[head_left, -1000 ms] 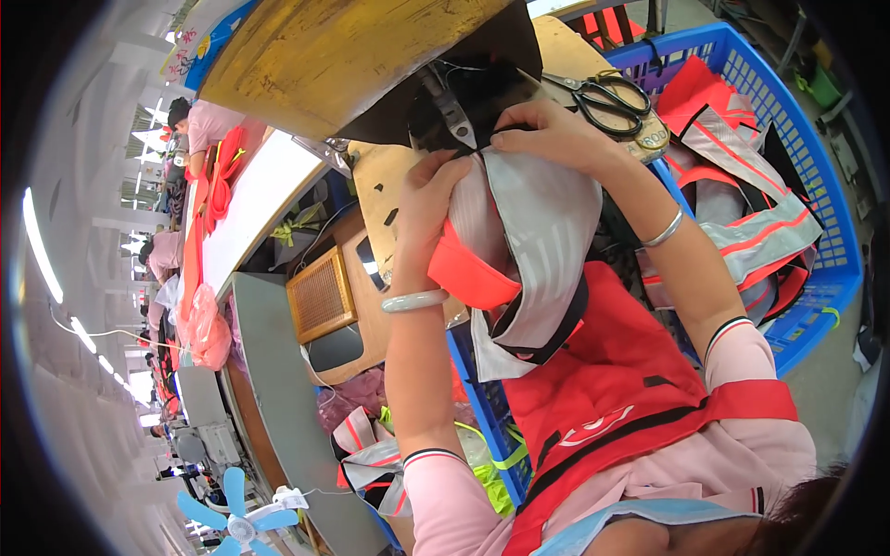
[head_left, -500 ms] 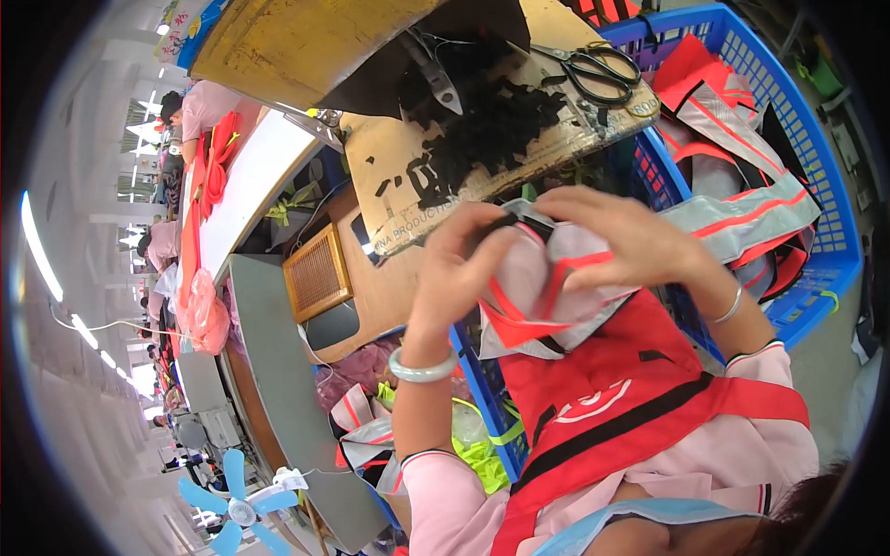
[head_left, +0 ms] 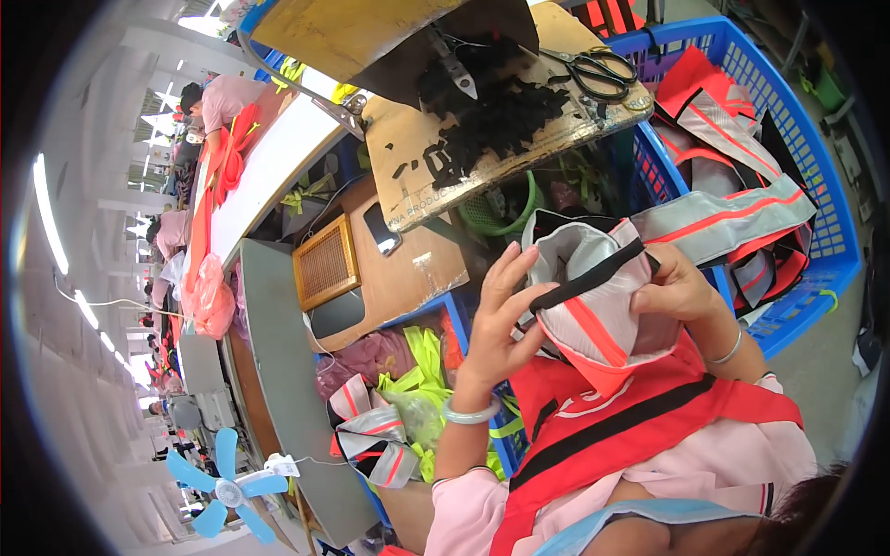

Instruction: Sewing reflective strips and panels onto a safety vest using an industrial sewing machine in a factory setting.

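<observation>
While the bare left hand [head_left: 505, 324] has its thumb and nearest finger closed at the left end of a black edging, its other fingers spread loosely apart, the bare right hand [head_left: 681, 287] grips the opposite side, thumb pressed flat on the front and most of its fingers hidden behind; between them, raised above the lap, is a silver-grey fabric piece [head_left: 607, 320] with orange-red stripes, curled into a cup-like hollow, its black edging slanting up to the right; below it spreads a bright red cloth apron [head_left: 603, 459] crossed by a black band.

Just beside the right hand, a wide silver-grey strip with an orange-red line [head_left: 732, 221] stretches over to a large blue plastic lattice basket [head_left: 839, 264], where similar strips lie heaped; whether this strip joins the held piece, I cannot tell.

Beyond the hands stands a tan, worn-edged board [head_left: 394, 144], strewn with small black scraps [head_left: 514, 97]; a pair of black-handled metal scissors [head_left: 607, 76] lies near its right end, and a pointed grey metal arm [head_left: 456, 74] reaches over the scraps; to the left, on a brown wooden surface [head_left: 422, 269], a dark flat phone [head_left: 382, 230] lies near a wooden-framed woven panel [head_left: 326, 262].
</observation>
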`<state>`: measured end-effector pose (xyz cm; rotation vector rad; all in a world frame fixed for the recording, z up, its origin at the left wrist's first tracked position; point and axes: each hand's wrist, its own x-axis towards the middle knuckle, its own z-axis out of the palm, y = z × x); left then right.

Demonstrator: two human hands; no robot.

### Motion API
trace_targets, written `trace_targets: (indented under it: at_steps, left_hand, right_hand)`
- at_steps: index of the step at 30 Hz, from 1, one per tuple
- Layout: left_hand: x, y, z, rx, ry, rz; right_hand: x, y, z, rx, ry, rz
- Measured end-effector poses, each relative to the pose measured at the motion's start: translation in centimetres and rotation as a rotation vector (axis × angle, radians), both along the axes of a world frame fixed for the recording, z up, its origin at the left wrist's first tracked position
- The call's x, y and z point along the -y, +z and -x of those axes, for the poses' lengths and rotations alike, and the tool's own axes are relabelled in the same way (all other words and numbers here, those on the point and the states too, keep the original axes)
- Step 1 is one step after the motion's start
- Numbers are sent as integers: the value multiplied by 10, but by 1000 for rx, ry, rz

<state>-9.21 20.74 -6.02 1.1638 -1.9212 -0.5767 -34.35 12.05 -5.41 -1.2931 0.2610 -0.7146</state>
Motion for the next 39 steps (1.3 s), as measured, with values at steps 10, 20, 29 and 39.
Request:
trace_targets:
  at_steps: [10, 20, 29, 39]
  left_hand:
    - [-3, 4, 33, -149, 307, 328]
    - [20, 96, 24, 392, 257, 311]
    - [58, 56, 4, 352, 174, -107]
    - [69, 25, -36, -326, 192, -464]
  right_hand:
    - [-11, 10, 19, 21, -96, -242]
    - [28, 62, 17, 3, -500, 115]
    - [51, 33, -47, -543, -321, 874]
    - [84, 33, -68, -463, -32, 300]
